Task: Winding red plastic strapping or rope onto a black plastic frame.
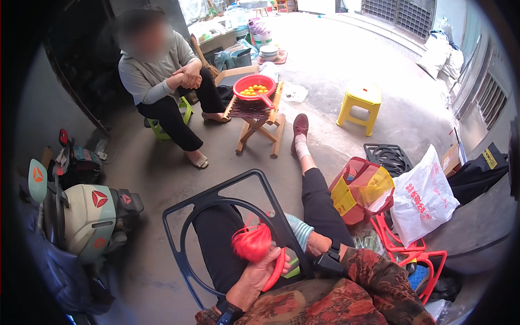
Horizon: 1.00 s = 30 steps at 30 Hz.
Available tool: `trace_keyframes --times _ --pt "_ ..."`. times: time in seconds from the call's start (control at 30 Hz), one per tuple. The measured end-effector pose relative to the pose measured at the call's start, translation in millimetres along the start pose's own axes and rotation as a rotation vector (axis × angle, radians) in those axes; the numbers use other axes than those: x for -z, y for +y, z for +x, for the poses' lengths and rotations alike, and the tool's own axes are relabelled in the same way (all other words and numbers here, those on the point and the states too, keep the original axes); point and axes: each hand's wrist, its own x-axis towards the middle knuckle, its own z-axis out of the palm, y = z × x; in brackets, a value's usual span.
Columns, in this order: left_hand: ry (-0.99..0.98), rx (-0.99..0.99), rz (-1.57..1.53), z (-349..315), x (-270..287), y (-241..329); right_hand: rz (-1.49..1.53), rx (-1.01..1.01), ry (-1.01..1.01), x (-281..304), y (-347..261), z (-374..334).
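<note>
My left hand (258, 275) is closed around a bundle of bright red strands (252, 243), whose loose tuft sticks up above the thumb. A curved red piece like a handle (274, 272) lies along the same hand. A black plastic frame with a large round opening (221, 189) rests over my lap. My right hand (316, 244) is beside the frame's right edge, with teal-and-white striped cloth (299, 227) over its front part. The frame hides its fingers, so their grip does not show. Some thin red strands show between the two hands.
Ahead, a red basin (254, 81) of orange-yellow fruit stands on a folding wooden stool (260, 129). A person (157, 81) sits beside it, hands clasped. A yellow stool (360, 105), red bag (357, 189), white plastic bag (422, 195) and red frames (392, 245) are rightward; a scooter (89, 216) stands left.
</note>
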Motion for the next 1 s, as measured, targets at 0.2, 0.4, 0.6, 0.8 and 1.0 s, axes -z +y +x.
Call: trace_keyframes --times 0.2,0.4,0.6,0.8,1.0 --pt "0.021 -0.167 0.013 0 14 -11 0.51 -0.198 -0.518 -30 -11 -35" --pt "0.122 -0.382 0.04 1 13 -13 -0.664 0.215 0.04 -37 -6 -63" --pt "0.225 -0.249 0.101 -13 -7 7 -0.647 -0.061 0.133 -31 18 -107" --pt "0.164 -0.277 0.041 -13 11 -8 -1.551 0.341 0.363 -51 9 -109" --pt "0.176 -0.283 0.091 -12 6 -13 -0.911 -0.214 0.043 -26 25 -105"
